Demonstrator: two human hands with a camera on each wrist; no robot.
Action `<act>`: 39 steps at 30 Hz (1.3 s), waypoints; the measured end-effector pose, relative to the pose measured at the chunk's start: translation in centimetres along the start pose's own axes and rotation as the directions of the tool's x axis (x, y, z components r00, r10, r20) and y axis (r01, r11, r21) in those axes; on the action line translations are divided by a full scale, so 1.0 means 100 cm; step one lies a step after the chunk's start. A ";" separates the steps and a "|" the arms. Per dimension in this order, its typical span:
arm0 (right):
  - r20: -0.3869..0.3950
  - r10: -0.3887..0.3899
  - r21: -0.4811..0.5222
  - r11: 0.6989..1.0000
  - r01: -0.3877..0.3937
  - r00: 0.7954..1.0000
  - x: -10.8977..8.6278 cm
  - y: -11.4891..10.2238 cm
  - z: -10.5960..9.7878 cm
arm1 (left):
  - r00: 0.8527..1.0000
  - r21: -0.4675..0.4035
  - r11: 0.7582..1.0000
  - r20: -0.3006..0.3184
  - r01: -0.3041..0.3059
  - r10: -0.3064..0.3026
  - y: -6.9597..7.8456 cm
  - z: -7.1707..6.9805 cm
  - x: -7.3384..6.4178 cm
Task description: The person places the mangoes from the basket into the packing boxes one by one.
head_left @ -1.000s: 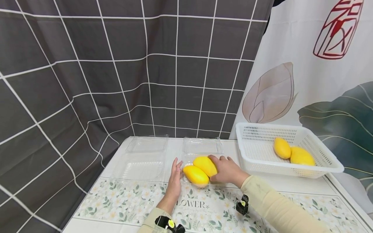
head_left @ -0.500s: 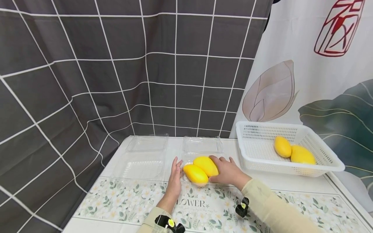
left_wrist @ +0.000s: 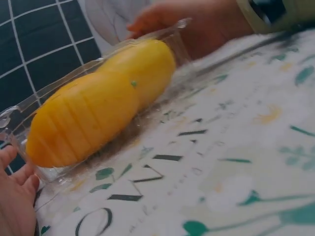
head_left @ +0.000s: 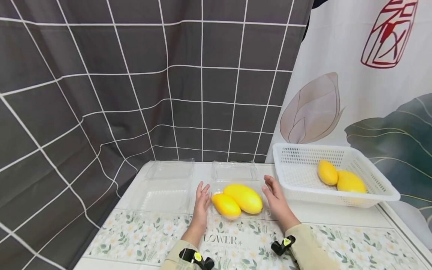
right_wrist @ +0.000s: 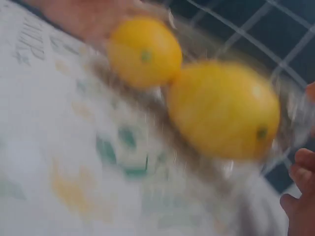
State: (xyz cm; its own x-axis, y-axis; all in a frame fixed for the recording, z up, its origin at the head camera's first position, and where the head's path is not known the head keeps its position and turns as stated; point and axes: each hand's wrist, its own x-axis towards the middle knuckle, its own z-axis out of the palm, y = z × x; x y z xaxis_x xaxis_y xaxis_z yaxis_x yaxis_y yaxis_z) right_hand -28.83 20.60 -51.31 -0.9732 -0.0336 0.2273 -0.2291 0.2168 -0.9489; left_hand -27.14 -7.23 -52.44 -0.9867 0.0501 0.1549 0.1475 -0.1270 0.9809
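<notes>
Two yellow mangoes lie side by side in a clear plastic clamshell box (head_left: 216, 184) at the middle of the table. The smaller mango (head_left: 226, 206) is at the front left, the larger mango (head_left: 243, 198) behind it to the right. My left hand (head_left: 201, 206) stands along the box's left side, fingers extended and fingertips right at its wall (left_wrist: 44, 173). On the opposite side my right hand (head_left: 278, 202) is raised with fingers loosely spread, holding nothing. The right wrist view is blurred; the fingers (right_wrist: 304, 172) there show beside the box end.
A second clear clamshell box (head_left: 165, 195) lies with its lid open at the left. At the back right, a white perforated basket (head_left: 283, 187) holds a mango (head_left: 327, 172) and another mango (head_left: 350, 182). A grid-patterned curtain (head_left: 182, 86) hangs behind the table.
My right hand has let go of the larger mango and moved right, to the box's right side. That mango now shows whole. The left hand has barely moved.
</notes>
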 end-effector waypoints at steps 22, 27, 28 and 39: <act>0.017 0.205 0.702 0.695 -0.158 0.979 0.033 0.019 0.019 | 0.985 -0.005 0.985 0.007 0.174 -0.174 -0.002 0.000 0.039; 0.094 0.272 0.766 0.595 -0.244 0.958 0.038 0.016 0.018 | 0.980 -0.048 0.979 0.027 0.198 -0.197 -0.005 0.000 0.046; 0.106 0.280 0.779 0.573 -0.254 0.954 0.039 0.015 0.017 | 0.979 -0.061 0.978 0.027 0.201 -0.200 -0.006 0.000 0.047; 0.121 0.250 0.723 0.641 -0.258 0.961 0.037 0.019 0.017 | 0.982 -0.074 0.979 0.035 0.188 -0.186 -0.006 0.004 0.049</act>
State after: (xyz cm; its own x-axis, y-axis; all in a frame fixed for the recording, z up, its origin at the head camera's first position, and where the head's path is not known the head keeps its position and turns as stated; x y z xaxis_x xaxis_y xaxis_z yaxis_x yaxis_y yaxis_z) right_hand -32.87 19.27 -52.64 -0.9943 -0.0966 -0.0457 0.0921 -0.5577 -0.8249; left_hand -32.00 -6.55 -52.22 -0.9939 0.1071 -0.0263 -0.0463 -0.1887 0.9809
